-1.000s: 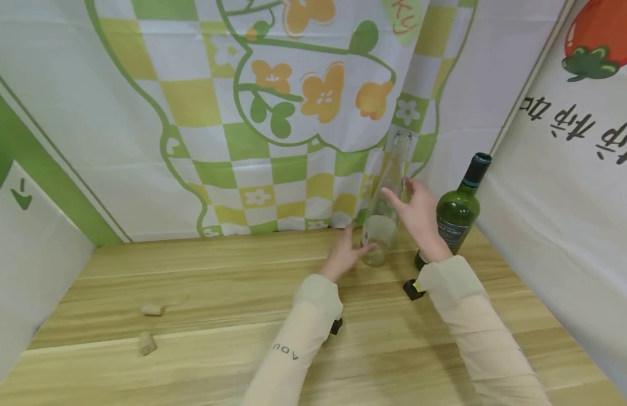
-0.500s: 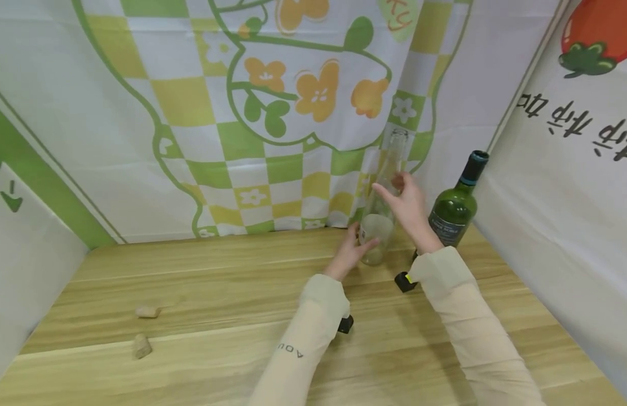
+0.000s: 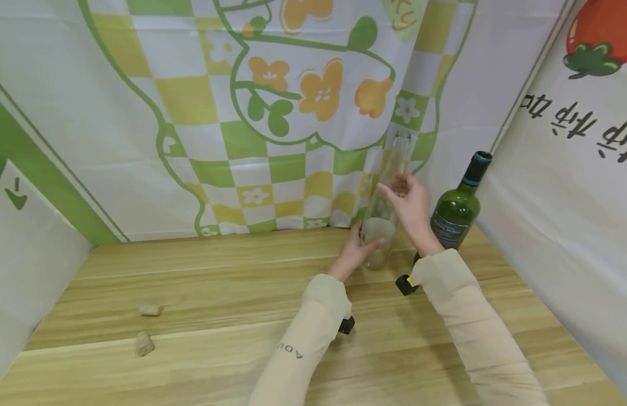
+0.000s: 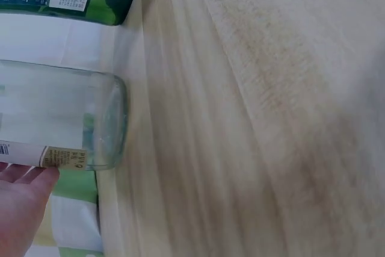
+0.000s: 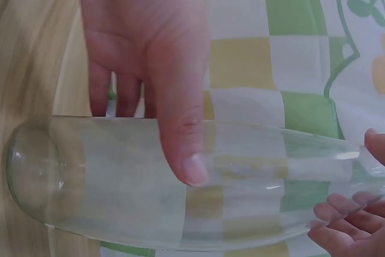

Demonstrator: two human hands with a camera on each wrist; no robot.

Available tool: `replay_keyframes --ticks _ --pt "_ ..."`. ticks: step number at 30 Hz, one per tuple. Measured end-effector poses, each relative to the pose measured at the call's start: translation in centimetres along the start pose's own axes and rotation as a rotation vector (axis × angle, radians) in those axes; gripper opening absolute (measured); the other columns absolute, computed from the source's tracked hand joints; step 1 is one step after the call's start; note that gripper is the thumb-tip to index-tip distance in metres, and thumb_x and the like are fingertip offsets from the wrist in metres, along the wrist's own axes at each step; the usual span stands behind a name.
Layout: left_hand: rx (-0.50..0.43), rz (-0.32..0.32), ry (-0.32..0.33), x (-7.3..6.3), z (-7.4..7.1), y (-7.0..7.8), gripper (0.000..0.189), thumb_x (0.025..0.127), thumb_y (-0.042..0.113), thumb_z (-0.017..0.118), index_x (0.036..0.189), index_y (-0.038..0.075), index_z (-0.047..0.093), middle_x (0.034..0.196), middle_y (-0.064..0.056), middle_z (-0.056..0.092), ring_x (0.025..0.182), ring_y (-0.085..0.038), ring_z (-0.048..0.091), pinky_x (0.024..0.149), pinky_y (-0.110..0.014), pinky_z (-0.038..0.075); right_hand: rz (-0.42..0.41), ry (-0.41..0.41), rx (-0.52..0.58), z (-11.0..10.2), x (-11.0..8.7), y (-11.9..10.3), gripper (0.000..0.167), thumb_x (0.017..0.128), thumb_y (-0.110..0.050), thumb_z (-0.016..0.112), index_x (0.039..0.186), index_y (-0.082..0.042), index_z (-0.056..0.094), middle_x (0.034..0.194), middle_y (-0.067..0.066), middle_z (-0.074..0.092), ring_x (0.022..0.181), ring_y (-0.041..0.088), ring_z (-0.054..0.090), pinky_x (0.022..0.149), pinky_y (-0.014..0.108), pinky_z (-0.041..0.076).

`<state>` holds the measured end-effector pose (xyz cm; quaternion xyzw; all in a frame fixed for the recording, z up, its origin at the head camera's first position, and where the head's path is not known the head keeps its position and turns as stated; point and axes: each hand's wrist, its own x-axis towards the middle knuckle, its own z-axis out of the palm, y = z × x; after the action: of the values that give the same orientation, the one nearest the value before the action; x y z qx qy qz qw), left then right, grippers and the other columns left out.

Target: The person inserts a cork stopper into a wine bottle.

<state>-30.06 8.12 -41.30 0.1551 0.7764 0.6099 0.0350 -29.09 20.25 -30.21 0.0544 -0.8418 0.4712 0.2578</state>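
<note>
A clear glass bottle (image 3: 378,226) with a pale label stands upright at the back of the table, against the patterned cloth, in the head view. My left hand (image 3: 351,254) holds its lower part, thumb in front and fingers behind, as the right wrist view of the bottle (image 5: 126,167) shows. Higher up, near the shoulder and neck, my right hand (image 3: 412,208) grips it with bent fingers behind the glass. A green wine bottle (image 3: 456,206) with a dark label stands upright just right of my right hand, its lower part partly hidden by that arm.
Two corks, one lying sideways (image 3: 150,309) and one nearer (image 3: 144,344), lie on the left of the wooden table (image 3: 217,293). A checked cloth (image 3: 278,186) hangs along the back edge. White printed panels border both sides.
My left hand has moved slightly right and closed round the clear bottle's lower part. My right hand has come in against its shoulder. The bottle stays in about the same place.
</note>
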Motion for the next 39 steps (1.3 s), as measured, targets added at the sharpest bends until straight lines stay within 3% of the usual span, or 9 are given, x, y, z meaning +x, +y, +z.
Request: replay_keyframes --ticks 4,11,18,24,31,39 --pt "0.045 0.004 -0.023 -0.4 -0.5 0.4 0.078 0.083 0.030 0.067 0.139 -0.004 0.025 0.136 -0.024 0.038 0.123 -0.033 0.040 0.099 -0.040 0.038 -0.017 0.031 0.014 0.1 -0.8 -0.4 0.055 0.080 -0.032 0.070 0.117 0.006 0.055 0.106 0.019 0.062 0.097 0.028 0.059 0.082 0.037 0.050" --pt "0.110 0.034 -0.097 -1.4 -1.6 0.9 0.075 0.080 0.030 0.071 0.135 -0.001 0.029 0.125 -0.020 0.047 0.111 -0.029 0.049 0.089 -0.036 0.044 -0.048 0.052 0.015 0.0 -2.3 -1.6 0.048 0.076 -0.030 0.074 0.108 0.003 0.060 0.097 0.015 0.065 0.088 0.023 0.062 0.074 0.031 0.052" --pt "0.187 0.028 -0.162 -3.4 -3.5 1.9 0.085 0.078 0.037 0.071 0.140 0.003 0.023 0.138 -0.019 0.036 0.124 -0.029 0.039 0.098 -0.042 0.037 -0.094 0.035 0.007 -0.3 -3.7 -3.6 0.041 0.075 -0.034 0.074 0.099 -0.003 0.065 0.088 0.009 0.068 0.083 0.017 0.063 0.064 0.015 0.048" --pt "0.248 0.069 -0.224 -5.3 -5.4 3.5 0.086 0.077 0.038 0.071 0.139 0.004 0.023 0.133 -0.018 0.041 0.105 -0.026 0.052 0.086 -0.037 0.045 -0.093 0.003 0.041 -0.9 -5.0 -5.8 0.042 0.075 -0.038 0.073 0.102 -0.006 0.065 0.090 0.007 0.068 0.084 0.012 0.063 0.069 0.018 0.051" --pt "0.282 0.173 -0.232 -7.9 -7.6 5.0 0.087 0.073 0.029 0.077 0.139 0.001 0.027 0.140 -0.015 0.036 0.124 -0.029 0.039 0.100 -0.044 0.036 -0.152 -0.050 0.107 -1.3 -6.6 -8.5 0.037 0.077 -0.031 0.073 0.101 -0.005 0.065 0.090 0.005 0.069 0.081 0.005 0.063 0.073 0.019 0.052" --pt "0.249 0.204 -0.253 -11.2 -9.4 6.5 0.086 0.072 0.026 0.078 0.140 0.012 0.027 0.140 -0.012 0.037 0.122 -0.028 0.041 0.097 -0.043 0.038 -0.176 -0.089 0.123 -1.7 -8.5 -11.2 0.036 0.075 -0.030 0.075 0.102 -0.009 0.066 0.093 0.001 0.068 0.083 0.004 0.063 0.073 0.021 0.052"
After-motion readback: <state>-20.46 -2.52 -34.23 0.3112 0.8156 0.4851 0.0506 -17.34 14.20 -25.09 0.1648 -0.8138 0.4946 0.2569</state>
